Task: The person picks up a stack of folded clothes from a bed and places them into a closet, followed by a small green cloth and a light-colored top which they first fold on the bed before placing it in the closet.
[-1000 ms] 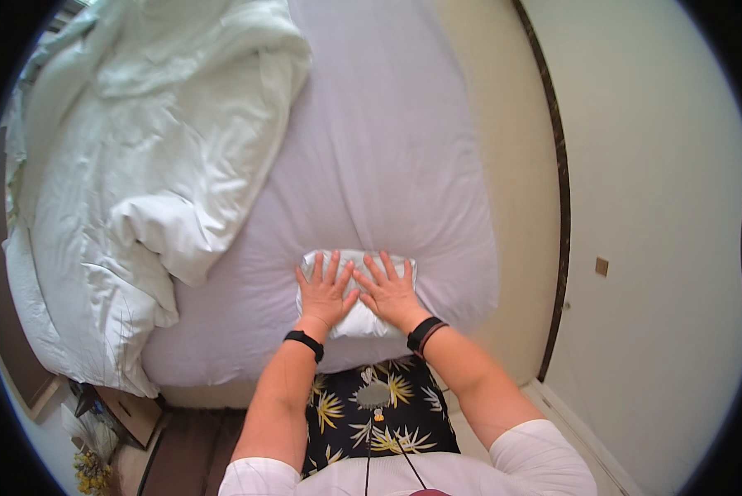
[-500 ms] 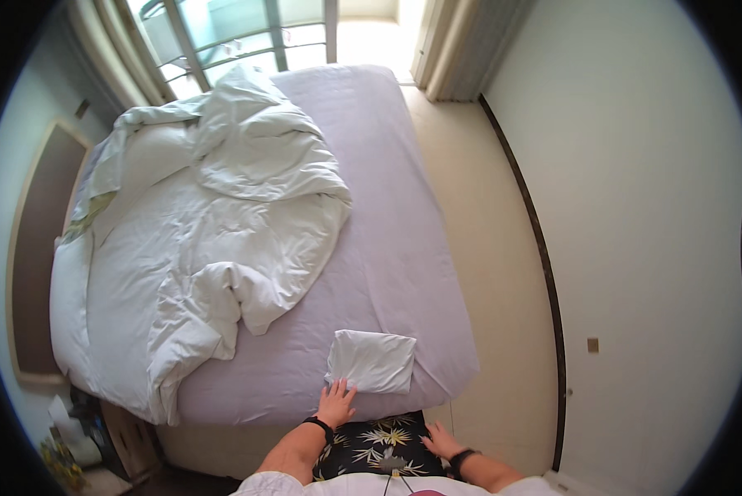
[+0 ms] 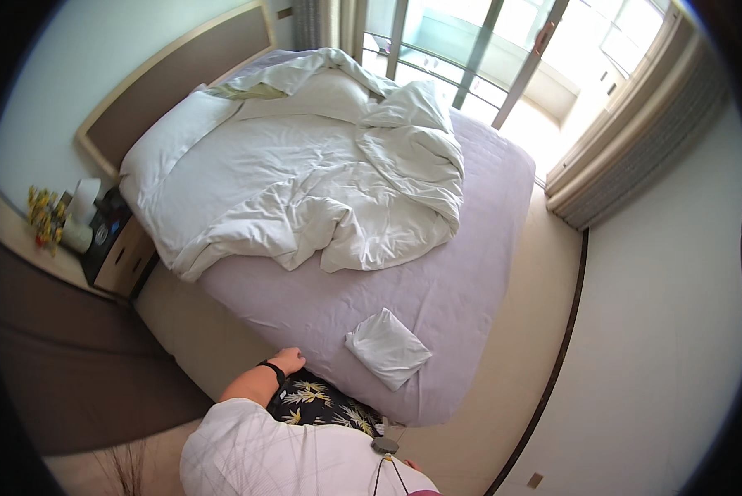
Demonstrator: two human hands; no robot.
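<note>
A folded white cloth bundle (image 3: pixel 389 349) lies flat near the bed's near edge, turned at an angle. My left hand (image 3: pixel 288 360) hovers at that edge, to the left of the cloth and apart from it. Its fingers look curled in, with nothing visible in them; a black band circles the wrist. Of my right hand (image 3: pixel 412 465) only a sliver of skin shows at the bottom, beside my white shirt; its fingers are hidden. A rumpled white duvet (image 3: pixel 288 178) covers the bed's far left part, over a lilac fitted sheet (image 3: pixel 491 223).
At left, a nightstand (image 3: pixel 127 258) stands beside the bed, next to yellow flowers (image 3: pixel 45 217). A padded headboard (image 3: pixel 177 78) rises behind. Beige floor (image 3: pixel 544 273) runs between bed and right wall. Curtains (image 3: pixel 635 140) hang by a glass sliding door (image 3: pixel 470 54).
The view has turned leftward. My left hand has come off the cloth, and its spread fingers are now curled. My right hand has mostly dropped out of sight. The cloth stays on the bed.
</note>
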